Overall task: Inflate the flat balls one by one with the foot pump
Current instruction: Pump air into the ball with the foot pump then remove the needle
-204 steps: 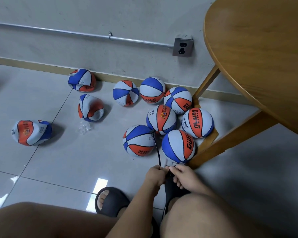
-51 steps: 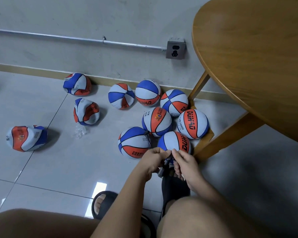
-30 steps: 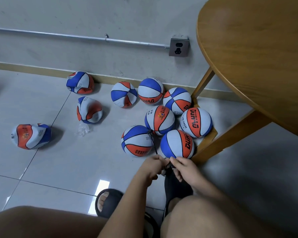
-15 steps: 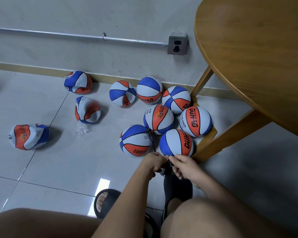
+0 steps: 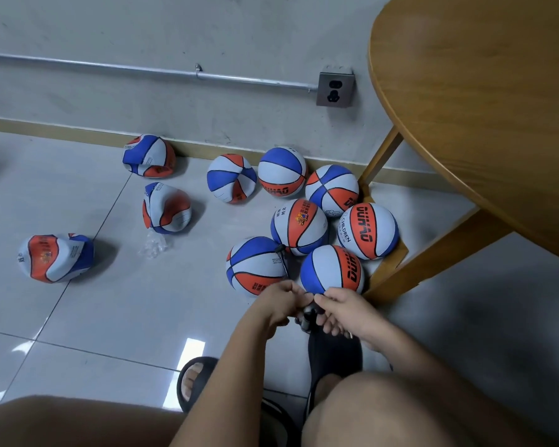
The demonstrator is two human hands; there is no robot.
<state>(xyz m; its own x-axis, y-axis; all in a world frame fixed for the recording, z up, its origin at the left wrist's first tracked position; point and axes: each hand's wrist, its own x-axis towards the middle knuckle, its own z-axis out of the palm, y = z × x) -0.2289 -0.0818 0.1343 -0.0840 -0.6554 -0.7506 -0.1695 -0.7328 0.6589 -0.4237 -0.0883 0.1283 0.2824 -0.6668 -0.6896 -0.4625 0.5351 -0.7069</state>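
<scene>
Several round blue, white and orange balls lie clustered by the table leg; the nearest left one (image 5: pixel 255 266) has a thin black hose (image 5: pixel 283 258) plugged into its side. Three flat, crumpled balls lie apart to the left: one near the skirting (image 5: pixel 149 156), one below it (image 5: pixel 166 208), one far left (image 5: pixel 55 258). My left hand (image 5: pixel 276 304) and my right hand (image 5: pixel 342 312) meet just in front of the balls, fingers curled round the black top of the pump (image 5: pixel 308 317). My sandalled right foot (image 5: pixel 333 356) covers the rest of the pump.
A round wooden table (image 5: pixel 484 101) overhangs at the right, with its slanted legs (image 5: pixel 433 253) beside the balls. A crumpled clear plastic wrapper (image 5: pixel 154 246) lies on the grey tile floor. A wall socket (image 5: pixel 335 90) and a metal conduit run along the wall. My left foot (image 5: pixel 194 379) is in a black sandal.
My hands rose and sank with the pump top over the earlier frames and now sit low again. The view shifted slightly. The balls have not moved.
</scene>
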